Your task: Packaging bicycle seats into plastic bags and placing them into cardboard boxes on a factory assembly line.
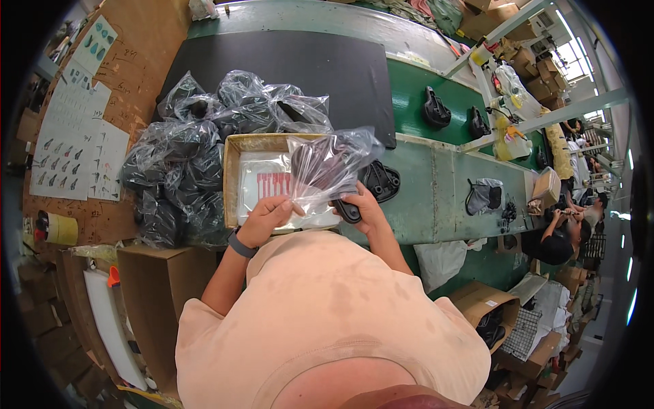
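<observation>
My left hand (267,219) pinches the near edge of a clear plastic bag (330,163), which is held up over an open cardboard box (233,178). My right hand (364,208) grips a black shoe sole (349,211) at the bag's open end; part of the sole is inside the bag. The box holds flat clear bags with red printing (272,183). Another black sole (381,183) lies on the green belt just right of the bag.
A heap of bagged black soles (184,157) lies left of and behind the box, on a black mat (286,65). More black soles (436,109) sit on the green conveyor (443,198). Cardboard boxes stand at lower left. Another person (562,235) works at far right.
</observation>
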Motion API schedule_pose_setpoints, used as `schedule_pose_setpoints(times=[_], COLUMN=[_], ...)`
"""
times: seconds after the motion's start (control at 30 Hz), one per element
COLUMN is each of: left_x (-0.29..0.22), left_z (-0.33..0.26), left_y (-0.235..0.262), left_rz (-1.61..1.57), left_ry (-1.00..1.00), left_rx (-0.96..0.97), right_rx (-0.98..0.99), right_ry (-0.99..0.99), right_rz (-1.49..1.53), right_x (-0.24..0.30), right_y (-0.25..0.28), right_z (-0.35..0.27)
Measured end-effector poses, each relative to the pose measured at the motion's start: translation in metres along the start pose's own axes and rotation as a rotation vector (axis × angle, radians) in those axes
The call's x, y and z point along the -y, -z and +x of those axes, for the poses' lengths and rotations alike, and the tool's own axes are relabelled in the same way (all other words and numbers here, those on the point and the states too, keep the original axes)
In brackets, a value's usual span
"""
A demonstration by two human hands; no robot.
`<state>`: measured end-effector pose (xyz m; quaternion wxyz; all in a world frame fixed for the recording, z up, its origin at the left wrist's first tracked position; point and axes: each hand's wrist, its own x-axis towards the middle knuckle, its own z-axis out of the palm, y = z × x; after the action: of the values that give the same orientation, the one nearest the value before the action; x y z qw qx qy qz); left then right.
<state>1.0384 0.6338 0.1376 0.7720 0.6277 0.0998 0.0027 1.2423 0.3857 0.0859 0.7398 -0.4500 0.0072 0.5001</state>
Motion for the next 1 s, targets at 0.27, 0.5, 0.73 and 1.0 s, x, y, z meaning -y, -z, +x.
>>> schedule_pose_setpoints(times=[0.27,0.5,0.73,1.0], left_x=[0.025,0.060,0.031,-0.013], left_z=[0.039,0.039,0.016,0.081], left_y=[-0.046,0.006,0.081,0.230], left_rz=[-0.194,-0.831,-0.979,-0.728], left_ry=[-0.077,0.110,0.139,-0.513], left_rx=[-0.430,-0.450,-0.611,-1.002], right_rx=[0.071,0.079,-0.476,-0.818], right_ry=[0.637,0.632,0.585,0.450], right_rz=[-0.882,-0.940,-1.016,-1.310], right_x=[0.003,0.030,-0.008,0.001], right_y=[-0.065,-0.063,0.033,0.204], right_z=[-0.012,-0.011,0.062,0.099])
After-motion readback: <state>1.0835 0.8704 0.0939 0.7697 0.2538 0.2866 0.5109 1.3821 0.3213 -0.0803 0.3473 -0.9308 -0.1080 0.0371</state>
